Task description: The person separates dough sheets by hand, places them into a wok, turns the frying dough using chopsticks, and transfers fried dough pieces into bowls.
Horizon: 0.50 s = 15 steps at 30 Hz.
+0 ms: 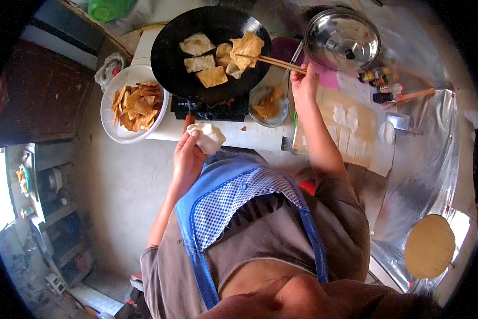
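Note:
My left hand (pixel 188 159) pinches a limp, white piece of dough (pixel 209 139) in front of my apron, near the wok's wooden handle (pixel 189 123). In my right hand (pixel 305 84) is a pair of chopsticks (pixel 273 60), pointing left over the wok. Their tips meet a golden fried piece (pixel 249 47) at the wok's right side; whether they grip it, I cannot tell. Several more pieces, some pale and some browned, lie in the black wok (pixel 170 80). The wok sits on a black stove (pixel 225 108).
Left of the wok, a white bowl (pixel 107 118) holds many browned pieces. A small glass bowl (pixel 285 112) with fried bits stands right of the stove. Farther right are a board (pixel 324 103) with white dough pieces, a cleaver (pixel 398 121), bottles (pixel 382 97) and a steel basin (pixel 350 32).

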Motion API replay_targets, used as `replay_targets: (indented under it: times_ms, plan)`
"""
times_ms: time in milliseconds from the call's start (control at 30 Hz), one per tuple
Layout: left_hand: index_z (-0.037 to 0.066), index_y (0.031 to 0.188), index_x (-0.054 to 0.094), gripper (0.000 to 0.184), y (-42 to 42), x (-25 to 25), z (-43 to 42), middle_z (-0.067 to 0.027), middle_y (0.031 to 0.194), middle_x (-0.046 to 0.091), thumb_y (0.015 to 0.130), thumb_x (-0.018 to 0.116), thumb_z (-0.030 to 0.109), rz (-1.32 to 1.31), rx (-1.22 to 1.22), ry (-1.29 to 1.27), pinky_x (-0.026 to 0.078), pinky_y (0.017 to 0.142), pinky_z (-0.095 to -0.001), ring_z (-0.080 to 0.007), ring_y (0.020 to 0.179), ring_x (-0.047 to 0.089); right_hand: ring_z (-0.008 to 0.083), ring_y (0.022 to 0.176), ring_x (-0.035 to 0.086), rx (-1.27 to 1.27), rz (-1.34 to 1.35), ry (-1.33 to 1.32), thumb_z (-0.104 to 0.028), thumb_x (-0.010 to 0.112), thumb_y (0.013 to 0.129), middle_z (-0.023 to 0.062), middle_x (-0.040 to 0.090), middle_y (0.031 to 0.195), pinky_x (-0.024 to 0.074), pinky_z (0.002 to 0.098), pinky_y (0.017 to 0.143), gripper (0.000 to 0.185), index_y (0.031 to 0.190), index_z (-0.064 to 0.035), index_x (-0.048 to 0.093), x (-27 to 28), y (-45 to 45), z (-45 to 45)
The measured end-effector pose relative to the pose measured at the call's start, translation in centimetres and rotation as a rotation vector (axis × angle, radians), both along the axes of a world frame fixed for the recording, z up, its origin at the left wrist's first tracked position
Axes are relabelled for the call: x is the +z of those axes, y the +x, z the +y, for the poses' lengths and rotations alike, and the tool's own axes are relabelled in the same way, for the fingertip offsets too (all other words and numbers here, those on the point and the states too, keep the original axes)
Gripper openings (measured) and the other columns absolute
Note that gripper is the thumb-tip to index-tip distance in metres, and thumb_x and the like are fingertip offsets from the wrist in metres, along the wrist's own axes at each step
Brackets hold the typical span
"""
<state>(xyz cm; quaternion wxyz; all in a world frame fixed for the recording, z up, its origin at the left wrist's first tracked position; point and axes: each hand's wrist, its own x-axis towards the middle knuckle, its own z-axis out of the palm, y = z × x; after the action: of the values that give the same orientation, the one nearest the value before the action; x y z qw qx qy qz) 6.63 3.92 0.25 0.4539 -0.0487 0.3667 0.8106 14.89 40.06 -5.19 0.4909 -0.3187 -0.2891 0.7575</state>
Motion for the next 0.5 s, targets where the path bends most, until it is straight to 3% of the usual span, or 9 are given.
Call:
replay_targets:
  times_ms: [133,200,367,500]
  plan:
    - [0.001,0.119,0.05,0.028,0.8,0.1,0.9,-0.0117,0.116,0.059,0.097,0.046,0.016,0.017,0.044,-0.024,0.047,0.094,-0.0405,-0.0219,0.107,0.059,0.0187,0.044,0.05,0.036,-0.218,0.059,-0.029,0.05,0.094,0.0052,0.051,0.06,0.0432,0.0316,0.041,0.029,0.075,-0.007,0.05,-0.9,1.3,-1.7]
    - [0.001,0.118,0.051,0.026,0.9,-0.4,0.9,-0.0112,0.114,0.06,0.096,0.046,0.015,0.017,0.016,-0.031,0.048,0.093,-0.0401,-0.0215,0.105,0.059,0.0192,0.044,0.052,0.014,-0.127,0.059,-0.029,0.051,0.094,0.0061,0.052,0.06,0.0431,0.0316,0.04,0.03,0.075,-0.0058,0.051,-0.5,1.8,-2.2]
    - [0.001,0.114,0.053,0.024,1.4,-0.7,1.4,-0.0125,0.11,0.062,0.095,0.048,0.014,0.022,-0.01,-0.047,0.049,0.093,-0.0411,-0.022,0.103,0.061,0.0194,0.043,0.051,-0.01,-0.192,0.059,-0.028,0.052,0.092,0.0057,0.052,0.062,0.0395,0.034,0.038,0.027,0.076,-0.0063,0.051,-1.4,2.5,-1.7]
    - [0.001,0.115,0.053,0.024,1.8,-0.4,2.0,-0.0126,0.11,0.062,0.095,0.049,0.015,0.022,0.006,-0.059,0.049,0.092,-0.0421,-0.0229,0.103,0.061,0.0178,0.048,0.05,-0.108,0.007,0.048,-0.029,0.055,0.092,0.0033,0.053,0.067,0.0377,0.0307,0.04,0.024,0.078,-0.0093,0.051,-0.3,5.9,-0.5]
